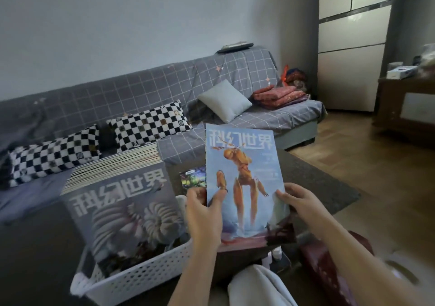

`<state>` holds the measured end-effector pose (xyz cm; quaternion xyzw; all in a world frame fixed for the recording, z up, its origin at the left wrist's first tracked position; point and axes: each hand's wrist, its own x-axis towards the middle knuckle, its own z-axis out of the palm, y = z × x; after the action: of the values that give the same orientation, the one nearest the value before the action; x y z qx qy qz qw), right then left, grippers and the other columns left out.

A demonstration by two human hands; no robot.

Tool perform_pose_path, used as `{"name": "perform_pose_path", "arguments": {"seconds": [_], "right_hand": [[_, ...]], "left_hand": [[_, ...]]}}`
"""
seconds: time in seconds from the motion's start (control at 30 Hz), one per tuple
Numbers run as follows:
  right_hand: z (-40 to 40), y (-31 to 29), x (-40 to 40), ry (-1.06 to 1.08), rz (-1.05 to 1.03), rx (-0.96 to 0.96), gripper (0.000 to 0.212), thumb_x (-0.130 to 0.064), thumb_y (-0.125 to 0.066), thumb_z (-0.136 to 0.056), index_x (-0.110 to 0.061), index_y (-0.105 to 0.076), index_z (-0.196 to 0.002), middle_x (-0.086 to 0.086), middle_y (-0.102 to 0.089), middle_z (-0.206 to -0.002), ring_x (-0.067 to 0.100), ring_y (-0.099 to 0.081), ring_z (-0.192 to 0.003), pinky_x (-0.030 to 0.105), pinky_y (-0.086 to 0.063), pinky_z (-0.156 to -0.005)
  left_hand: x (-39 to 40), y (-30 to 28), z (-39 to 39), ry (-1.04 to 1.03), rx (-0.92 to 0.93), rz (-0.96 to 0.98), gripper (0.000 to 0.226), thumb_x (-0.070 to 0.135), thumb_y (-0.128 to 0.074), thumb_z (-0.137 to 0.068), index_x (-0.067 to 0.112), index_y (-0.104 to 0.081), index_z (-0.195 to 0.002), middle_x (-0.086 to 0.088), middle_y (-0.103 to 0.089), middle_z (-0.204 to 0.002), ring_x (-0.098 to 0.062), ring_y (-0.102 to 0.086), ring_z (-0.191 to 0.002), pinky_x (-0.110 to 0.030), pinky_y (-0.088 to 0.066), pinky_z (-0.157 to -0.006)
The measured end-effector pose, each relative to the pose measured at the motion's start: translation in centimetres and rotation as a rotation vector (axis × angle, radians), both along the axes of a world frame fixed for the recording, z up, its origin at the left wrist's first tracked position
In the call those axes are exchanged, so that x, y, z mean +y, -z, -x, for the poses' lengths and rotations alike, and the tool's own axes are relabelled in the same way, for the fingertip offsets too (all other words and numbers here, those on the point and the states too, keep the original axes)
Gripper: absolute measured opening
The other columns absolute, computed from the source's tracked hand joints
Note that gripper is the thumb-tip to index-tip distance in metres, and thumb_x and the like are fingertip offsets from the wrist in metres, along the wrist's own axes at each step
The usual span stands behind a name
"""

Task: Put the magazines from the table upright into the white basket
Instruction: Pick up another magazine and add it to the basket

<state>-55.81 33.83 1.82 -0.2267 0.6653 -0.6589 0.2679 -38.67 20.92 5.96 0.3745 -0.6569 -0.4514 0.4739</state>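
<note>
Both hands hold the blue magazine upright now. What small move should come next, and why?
Probably carry the blue magazine leftward toward the white basket and lower it in front of the grey magazine standing there. Left hand and right hand already grip its lower edges, it is upright, and the basket sits just left of it.

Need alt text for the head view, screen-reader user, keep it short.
Two hands hold a blue magazine upright, left hand and right hand gripping its lower edges, beside a white basket already packed with upright magazines. A grey checked sofa with cushions sits behind.
</note>
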Motion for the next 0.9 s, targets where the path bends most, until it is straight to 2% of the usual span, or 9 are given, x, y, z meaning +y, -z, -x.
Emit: {"name": "perform_pose_path", "arguments": {"seconds": [0.1,0.23,0.37,0.43,0.5,0.57,0.63,0.77,0.9], "right_hand": [[-3.2,-1.8,-0.8,-0.044,0.100,0.041,0.018,-0.027,-0.064,-0.086,-0.023,-0.066,-0.103,-0.002,-0.073,-0.096,0.016,-0.070,-0.086,0.030,-0.053,-0.069],[-7.3,-4.0,-2.3,-0.142,0.182,0.076,0.014,-0.022,-0.062,-0.087,-0.020,-0.066,-0.100,-0.005,-0.074,-0.091,0.011,-0.070,-0.081,0.018,-0.053,-0.058],[-10.7,-5.7,-5.0,-0.189,0.202,0.109,0.016,-0.021,-0.062,-0.087,-0.021,-0.066,-0.102,-0.003,-0.074,-0.093,0.011,-0.070,-0.084,0.023,-0.053,-0.066],[-12.0,-6.2,-6.7,-0.205,0.196,0.134,0.017,-0.023,-0.063,-0.086,-0.023,-0.066,-0.103,-0.003,-0.074,-0.093,0.011,-0.070,-0.085,0.027,-0.054,-0.069],[-13.1,-6.5,-8.5,-0.209,0.195,0.160,0.018,-0.024,-0.063,-0.086,-0.023,-0.065,-0.103,-0.003,-0.074,-0.093,0.013,-0.070,-0.085,0.032,-0.056,-0.072],[-14.1,-6.6,-10.3,-0.206,0.193,0.193,0.019,-0.027,-0.064,-0.085,-0.024,-0.065,-0.104,-0.005,-0.074,-0.093,0.013,-0.070,-0.086,0.035,-0.057,-0.074],[-14.9,-6.9,-11.8,-0.201,0.199,0.227,0.014,-0.029,-0.063,-0.086,-0.029,-0.064,-0.100,-0.010,-0.074,-0.089,0.008,-0.070,-0.082,0.029,-0.057,-0.068],[-16.1,-7.8,-13.9,-0.201,0.228,0.272,0.010,-0.026,-0.062,-0.087,-0.035,-0.062,-0.089,-0.020,-0.072,-0.078,-0.005,-0.067,-0.072,0.010,-0.049,-0.051],[-16.9,-6.9,-15.1,-0.212,0.146,0.347,0.014,-0.022,-0.062,-0.088,-0.035,-0.061,-0.087,-0.017,-0.072,-0.080,-0.006,-0.066,-0.074,0.012,-0.051,-0.061]], "left_hand": [[-0.5,-1.3,-3.9,0.006,0.030,0.044,0.021,0.024,-0.077,-0.079,0.027,-0.057,-0.085,0.008,-0.069,-0.081,-0.003,-0.066,-0.068,-0.014,-0.051,-0.056],[-1.4,-2.4,-9.1,-0.051,0.081,0.115,0.006,0.026,-0.068,-0.086,0.030,-0.065,-0.083,0.009,-0.070,-0.072,0.002,-0.063,-0.064,-0.011,-0.045,-0.052],[-3.0,-3.2,-13.4,-0.096,0.138,0.157,0.018,0.028,-0.059,-0.093,0.029,-0.065,-0.076,0.008,-0.067,-0.072,0.002,-0.057,-0.061,-0.011,-0.043,-0.054],[-4.2,-3.5,-15.1,-0.105,0.173,0.119,0.023,0.028,-0.057,-0.094,0.025,-0.064,-0.072,0.008,-0.066,-0.068,0.001,-0.056,-0.059,-0.014,-0.045,-0.055],[-5.5,-3.7,-16.6,-0.116,0.209,0.069,0.024,0.028,-0.058,-0.093,0.022,-0.065,-0.071,0.007,-0.064,-0.065,-0.001,-0.055,-0.058,-0.025,-0.047,-0.057],[-6.7,-4.0,-17.7,-0.113,0.233,0.021,0.021,0.026,-0.060,-0.093,0.025,-0.070,-0.075,-0.002,-0.069,-0.073,-0.011,-0.062,-0.066,-0.042,-0.054,-0.066],[-7.8,-4.3,-18.5,-0.110,0.248,-0.018,0.017,0.025,-0.062,-0.091,0.028,-0.074,-0.081,-0.006,-0.073,-0.082,-0.023,-0.069,-0.078,-0.052,-0.055,-0.077],[-10.4,-4.3,-19.8,-0.151,0.241,-0.064,0.013,0.020,-0.067,-0.087,0.020,-0.074,-0.099,-0.002,-0.076,-0.091,-0.023,-0.072,-0.088,-0.050,-0.057,-0.083],[-11.7,-2.4,-20.7,-0.213,0.197,-0.103,0.018,0.018,-0.071,-0.083,0.022,-0.073,-0.100,0.005,-0.076,-0.092,-0.012,-0.072,-0.087,-0.041,-0.058,-0.081]]}}
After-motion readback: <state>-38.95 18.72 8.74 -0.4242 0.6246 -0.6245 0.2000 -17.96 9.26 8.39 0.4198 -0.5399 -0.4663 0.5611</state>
